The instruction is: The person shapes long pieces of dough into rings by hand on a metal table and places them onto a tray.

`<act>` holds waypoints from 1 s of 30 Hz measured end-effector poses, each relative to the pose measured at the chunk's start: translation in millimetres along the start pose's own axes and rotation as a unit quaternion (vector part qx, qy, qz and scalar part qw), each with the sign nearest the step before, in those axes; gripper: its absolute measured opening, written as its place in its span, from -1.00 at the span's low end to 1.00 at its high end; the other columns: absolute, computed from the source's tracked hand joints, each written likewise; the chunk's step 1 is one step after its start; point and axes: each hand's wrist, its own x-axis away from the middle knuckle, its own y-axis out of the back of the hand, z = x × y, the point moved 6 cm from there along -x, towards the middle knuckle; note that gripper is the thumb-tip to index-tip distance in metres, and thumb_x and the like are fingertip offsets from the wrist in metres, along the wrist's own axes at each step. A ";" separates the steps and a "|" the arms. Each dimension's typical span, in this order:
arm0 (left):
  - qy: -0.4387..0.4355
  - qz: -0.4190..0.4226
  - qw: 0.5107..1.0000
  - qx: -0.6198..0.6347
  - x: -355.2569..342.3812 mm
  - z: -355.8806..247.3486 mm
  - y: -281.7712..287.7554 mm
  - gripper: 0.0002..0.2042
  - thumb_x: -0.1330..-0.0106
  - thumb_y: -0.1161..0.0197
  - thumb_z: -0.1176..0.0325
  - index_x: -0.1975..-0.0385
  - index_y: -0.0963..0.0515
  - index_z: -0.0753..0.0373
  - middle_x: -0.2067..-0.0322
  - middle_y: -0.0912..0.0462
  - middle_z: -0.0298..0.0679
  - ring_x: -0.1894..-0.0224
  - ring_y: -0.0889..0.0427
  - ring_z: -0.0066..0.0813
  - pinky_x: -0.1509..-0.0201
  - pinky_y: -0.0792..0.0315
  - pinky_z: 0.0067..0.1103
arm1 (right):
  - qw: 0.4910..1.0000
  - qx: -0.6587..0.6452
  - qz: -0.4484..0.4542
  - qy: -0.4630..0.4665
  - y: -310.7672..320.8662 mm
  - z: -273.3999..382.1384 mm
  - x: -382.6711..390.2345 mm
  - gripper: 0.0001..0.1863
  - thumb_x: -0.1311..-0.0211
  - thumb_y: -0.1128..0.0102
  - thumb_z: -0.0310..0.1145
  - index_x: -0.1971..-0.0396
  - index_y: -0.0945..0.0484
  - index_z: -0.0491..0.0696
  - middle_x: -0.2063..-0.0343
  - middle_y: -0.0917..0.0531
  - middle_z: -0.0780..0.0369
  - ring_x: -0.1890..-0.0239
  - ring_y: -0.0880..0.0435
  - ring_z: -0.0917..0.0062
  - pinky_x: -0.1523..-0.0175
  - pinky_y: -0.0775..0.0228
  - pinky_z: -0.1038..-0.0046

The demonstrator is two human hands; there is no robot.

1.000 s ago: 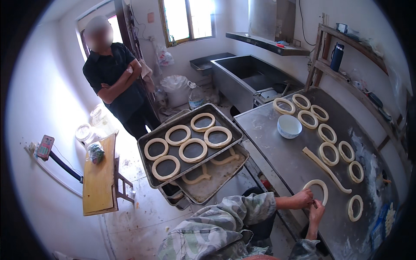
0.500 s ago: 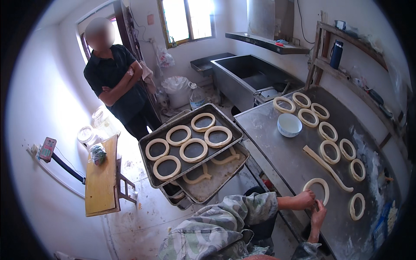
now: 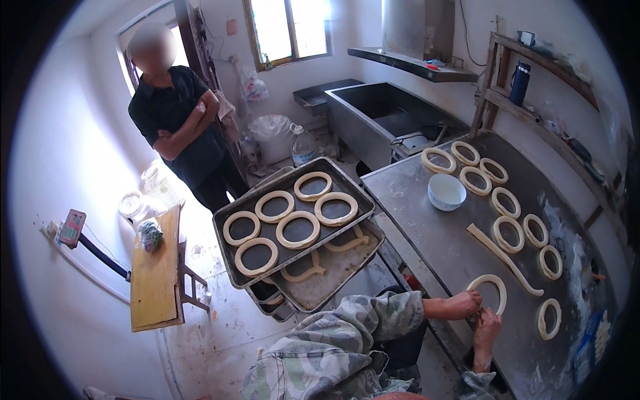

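Observation:
Close to the near side of the metal table, both my hands are at a pale dough ring [image 3: 499, 285]. My left hand [image 3: 461, 304], reaching in from the left, is closed with its fingertips on the ring's near end. Just beside it, my right hand [image 3: 488, 328] pinches the dough from the near side. The join between the ends is mostly covered by my fingers. Beyond the ring lies a straight dough strip [image 3: 503, 258], and to its right another dough ring [image 3: 549, 319].
Several more dough rings [image 3: 509, 233] and a white bowl [image 3: 447, 192] occupy the steel table [image 3: 427, 223]. A black tray [image 3: 225, 257] of rings rests on stacked trays to the left. Behind stands a person [image 3: 175, 127] with folded arms, near a yellow bench [image 3: 155, 287].
My hands have shifted very slightly while staying together at the ring's near end. The other rings and the standing person keep their places.

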 end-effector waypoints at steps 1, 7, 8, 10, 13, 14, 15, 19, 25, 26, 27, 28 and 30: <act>-0.011 -0.007 1.000 -0.018 0.6 0.1 2.3 -0.93 -0.06 -0.40 0.39 0.54 -0.65 0.19 0.42 -0.58 -0.29 0.21 -0.52 -0.33 0.01 -0.38 -0.35 | 1.000 -0.007 -0.008 0.001 1.0 2.5 -0.6 -0.87 -0.23 -0.19 -0.42 0.33 -0.63 -0.15 0.30 -0.66 0.11 0.16 -0.64 0.14 -0.05 -0.35 0.14; -0.048 0.042 0.998 -0.025 -9.6 -0.9 27.7 -0.91 -0.03 -0.39 0.42 0.61 -0.59 0.19 0.45 -0.53 -0.30 0.22 -0.51 -0.33 -0.05 -0.40 -0.22 | 0.998 -0.016 -0.036 0.038 9.2 12.0 -0.5 -0.90 -0.25 -0.17 -0.43 0.37 -0.59 -0.14 0.37 -0.61 0.10 0.25 -0.60 0.11 0.07 -0.35 0.14; -0.050 0.032 0.998 -0.034 -6.9 2.2 27.2 -0.89 -0.02 -0.39 0.42 0.63 -0.58 0.18 0.46 -0.52 -0.30 0.22 -0.51 -0.33 -0.06 -0.40 -0.20 | 0.998 -0.021 -0.040 0.040 6.0 14.7 -2.7 -0.90 -0.25 -0.16 -0.44 0.38 -0.59 -0.14 0.37 -0.61 0.10 0.25 -0.60 0.11 0.08 -0.36 0.13; -0.046 0.022 0.997 -0.060 1.6 7.8 24.6 -0.88 0.00 -0.38 0.42 0.66 -0.55 0.18 0.46 -0.50 -0.30 0.22 -0.51 -0.33 -0.07 -0.39 -0.19 | 0.998 -0.034 -0.040 0.036 2.1 20.0 -5.4 -0.90 -0.26 -0.15 -0.44 0.37 -0.59 -0.14 0.37 -0.61 0.10 0.25 -0.59 0.09 0.11 -0.37 0.12; -0.048 0.015 0.995 -0.081 -0.2 8.0 24.9 -0.87 0.02 -0.38 0.41 0.69 -0.54 0.17 0.47 -0.49 -0.31 0.21 -0.51 -0.33 -0.09 -0.39 -0.18 | 0.998 -0.041 -0.041 0.017 1.5 19.3 -6.4 -0.89 -0.27 -0.14 -0.43 0.34 -0.61 -0.14 0.37 -0.62 0.09 0.26 -0.59 0.08 0.14 -0.38 0.12; -0.051 0.009 0.996 -0.076 0.3 8.8 26.4 -0.87 0.02 -0.38 0.42 0.68 -0.54 0.16 0.46 -0.49 -0.32 0.20 -0.52 -0.33 -0.09 -0.38 -0.18 | 0.998 -0.042 -0.043 0.020 1.6 22.9 -7.6 -0.88 -0.28 -0.14 -0.43 0.33 -0.62 -0.14 0.37 -0.63 0.09 0.27 -0.59 0.08 0.15 -0.38 0.12; -0.053 0.004 0.996 -0.071 1.1 8.4 27.2 -0.87 0.02 -0.38 0.42 0.68 -0.55 0.16 0.46 -0.49 -0.32 0.20 -0.52 -0.33 -0.10 -0.38 -0.17 | 0.998 -0.043 -0.046 0.023 1.2 24.7 -7.3 -0.87 -0.28 -0.14 -0.42 0.31 -0.63 -0.14 0.37 -0.63 0.09 0.27 -0.59 0.07 0.15 -0.39 0.12; -0.049 -0.010 0.998 -0.044 -3.2 7.1 31.4 -0.88 0.05 -0.39 0.40 0.66 -0.55 0.15 0.42 -0.50 -0.34 0.17 -0.51 -0.34 -0.12 -0.36 -0.20 | 0.998 -0.041 -0.050 0.019 -7.6 14.7 -9.7 -0.86 -0.28 -0.15 -0.41 0.27 -0.63 -0.14 0.36 -0.65 0.09 0.29 -0.60 0.08 0.16 -0.39 0.13; -0.028 -0.023 0.999 -0.020 6.7 10.7 30.6 -0.90 0.05 -0.39 0.35 0.55 -0.62 0.16 0.37 -0.53 -0.32 0.05 -0.52 -0.32 -0.14 -0.35 -0.27 | 0.998 -0.029 -0.048 0.026 -11.4 21.7 -8.8 -0.86 -0.28 -0.17 -0.42 0.27 -0.64 -0.14 0.36 -0.65 0.08 0.29 -0.60 0.07 0.17 -0.40 0.11; -0.018 -0.013 1.000 -0.014 7.5 13.3 29.3 -0.89 0.04 -0.39 0.35 0.53 -0.63 0.17 0.35 -0.54 -0.31 0.02 -0.52 -0.30 -0.14 -0.35 -0.28 | 0.998 -0.029 -0.045 0.027 -11.2 23.8 -10.6 -0.86 -0.28 -0.18 -0.41 0.26 -0.64 -0.14 0.33 -0.66 0.07 0.28 -0.61 0.06 0.17 -0.41 0.11; -0.008 -0.004 1.000 -0.007 9.3 15.3 28.0 -0.89 0.03 -0.39 0.34 0.50 -0.64 0.18 0.34 -0.55 -0.30 0.00 -0.52 -0.29 -0.15 -0.35 -0.29 | 0.998 -0.029 -0.041 0.027 -12.1 25.8 -11.1 -0.85 -0.28 -0.18 -0.41 0.25 -0.65 -0.15 0.31 -0.67 0.07 0.27 -0.61 0.05 0.16 -0.42 0.11; -0.002 -0.028 1.000 0.003 12.7 15.2 30.1 -0.89 0.02 -0.38 0.35 0.50 -0.65 0.18 0.33 -0.56 -0.29 -0.01 -0.52 -0.27 -0.16 -0.36 -0.28 | 0.998 -0.038 -0.050 0.029 -13.2 26.7 -9.4 -0.85 -0.28 -0.19 -0.41 0.24 -0.65 -0.15 0.31 -0.67 0.07 0.26 -0.62 0.05 0.16 -0.42 0.11; -0.002 -0.076 0.997 0.034 5.9 10.0 33.4 -0.89 0.00 -0.38 0.36 0.48 -0.65 0.20 0.32 -0.58 -0.28 -0.04 -0.52 -0.25 -0.19 -0.37 -0.28 | 0.996 -0.044 -0.073 0.024 -10.3 16.0 -4.4 -0.83 -0.27 -0.19 -0.41 0.22 -0.64 -0.15 0.30 -0.68 0.07 0.25 -0.62 0.07 0.15 -0.43 0.12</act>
